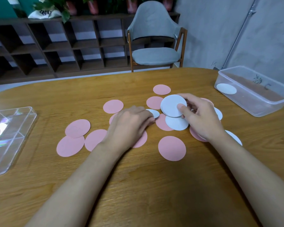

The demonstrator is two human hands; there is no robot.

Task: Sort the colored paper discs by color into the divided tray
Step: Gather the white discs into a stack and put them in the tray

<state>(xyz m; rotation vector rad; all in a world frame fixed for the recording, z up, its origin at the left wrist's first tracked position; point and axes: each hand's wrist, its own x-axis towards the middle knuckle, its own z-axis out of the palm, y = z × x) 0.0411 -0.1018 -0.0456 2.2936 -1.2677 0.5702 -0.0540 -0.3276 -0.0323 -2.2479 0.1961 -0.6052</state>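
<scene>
Right hand (202, 115) pinches a small stack of white paper discs (173, 105) above the wooden table (138, 185); left hand (129, 123), fingers curled, presses a white disc (154, 113), apparently gripping it. Pink paper discs (172, 148) lie scattered; clear divided plastic tray (8, 136) at left.

Grey chair (155, 38), dark shelving (56, 46)
</scene>
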